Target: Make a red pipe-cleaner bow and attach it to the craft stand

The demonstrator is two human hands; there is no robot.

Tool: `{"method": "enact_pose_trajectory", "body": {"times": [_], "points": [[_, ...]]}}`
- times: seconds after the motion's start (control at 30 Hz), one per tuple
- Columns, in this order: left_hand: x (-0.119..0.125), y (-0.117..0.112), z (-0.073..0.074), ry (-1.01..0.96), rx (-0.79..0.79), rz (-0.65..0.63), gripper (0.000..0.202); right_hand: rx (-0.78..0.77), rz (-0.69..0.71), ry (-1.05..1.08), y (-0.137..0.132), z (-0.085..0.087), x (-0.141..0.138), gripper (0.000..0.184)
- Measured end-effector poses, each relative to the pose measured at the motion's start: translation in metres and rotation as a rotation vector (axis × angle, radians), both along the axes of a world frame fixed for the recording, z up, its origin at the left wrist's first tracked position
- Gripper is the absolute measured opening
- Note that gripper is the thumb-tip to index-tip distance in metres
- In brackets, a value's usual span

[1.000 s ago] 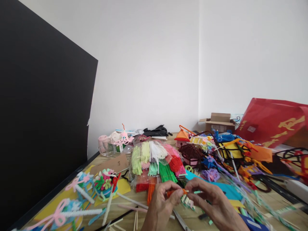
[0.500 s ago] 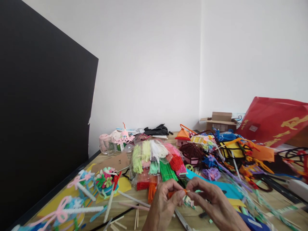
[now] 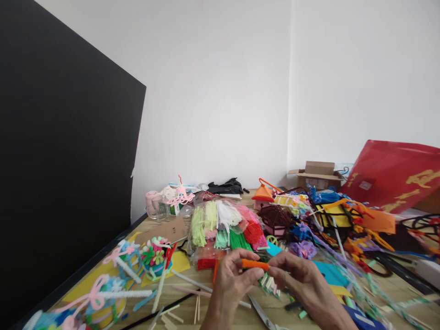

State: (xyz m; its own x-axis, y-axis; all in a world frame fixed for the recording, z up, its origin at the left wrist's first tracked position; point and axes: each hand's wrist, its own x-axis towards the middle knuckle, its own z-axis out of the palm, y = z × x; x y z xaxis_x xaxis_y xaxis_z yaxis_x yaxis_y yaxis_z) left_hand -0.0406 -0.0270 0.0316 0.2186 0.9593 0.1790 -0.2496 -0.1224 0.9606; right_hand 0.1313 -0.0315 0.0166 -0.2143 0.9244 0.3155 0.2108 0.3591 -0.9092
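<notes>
A short, thick orange pipe cleaner piece (image 3: 255, 264) lies crosswise between my two hands, above the front of the table. My left hand (image 3: 237, 275) pinches its left end between thumb and fingers. The fingertips of my right hand (image 3: 292, 275) close on its right end. Below the hands are small pale cut sticks (image 3: 270, 285) and a pair of scissors (image 3: 260, 311), partly cut off by the bottom edge. An orange pipe cleaner bundle (image 3: 215, 273) shows just left of my left hand, mostly hidden by it.
Bagged pipe cleaners (image 3: 216, 220) in several colours lie behind my hands. Flower-decorated pots (image 3: 156, 263) stand to the left beside a black panel (image 3: 68, 137). Finished pipe cleaner pieces crowd the right, before a red bag (image 3: 392, 176) and a cardboard box (image 3: 318, 179).
The orange piece, mostly covered by my fingers before, now shows lengthwise between my hands. My left fingers have spread higher around it. The view has shifted slightly.
</notes>
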Motion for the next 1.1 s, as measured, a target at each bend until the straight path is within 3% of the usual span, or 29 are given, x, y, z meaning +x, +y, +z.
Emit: {"method": "enact_pose_trajectory", "body": {"times": [0.13, 0.37, 0.6, 0.87, 1.1], "points": [[0.005, 0.002, -0.008, -0.269, -0.143, -0.002, 0.032, 0.015, -0.056, 0.146, -0.003, 0.004, -0.007, 0.032], [0.011, 0.002, -0.010, -0.385, -0.187, 0.043, 0.027, -0.046, -0.092, 0.148, -0.009, 0.009, -0.015, 0.035], [0.011, 0.001, -0.008, -0.362, -0.202, 0.052, 0.025, -0.021, -0.053, 0.123, -0.006, 0.000, -0.012, 0.032], [0.010, -0.001, -0.006, -0.203, -0.113, 0.080, 0.028, 0.011, -0.067, 0.112, -0.011, 0.006, -0.020, 0.036], [0.019, 0.010, -0.019, -0.287, -0.156, 0.058, 0.031, -0.002, -0.115, 0.092, -0.008, 0.002, -0.021, 0.039]]}}
